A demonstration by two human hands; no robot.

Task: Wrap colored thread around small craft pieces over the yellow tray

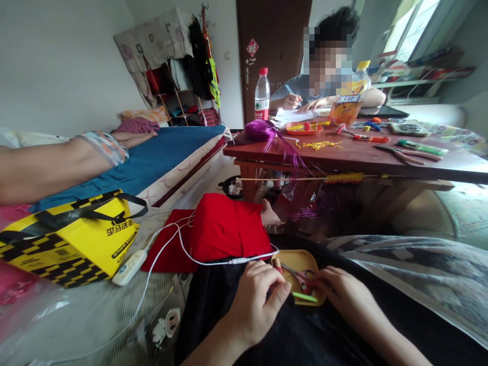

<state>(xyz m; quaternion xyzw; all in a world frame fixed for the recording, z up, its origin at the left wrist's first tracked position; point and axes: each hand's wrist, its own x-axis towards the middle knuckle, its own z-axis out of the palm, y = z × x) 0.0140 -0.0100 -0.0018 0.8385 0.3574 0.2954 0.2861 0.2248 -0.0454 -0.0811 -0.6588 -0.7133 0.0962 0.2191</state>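
Right hand (339, 285) at yellow tray (305, 257), scissors (300, 275) alongside

Both forearms are bare and reach in from the lower edge, the left forearm (215, 345) slanting up to the right and the right forearm (396, 333) up to the left. The left hand (259, 295) shows its back, fingers curled, thumb (280, 294) stretched toward the right hand (341, 287). That one is turned back-upward, fingers bent inward, their tips hard to make out. The hands are near each other, not touching.
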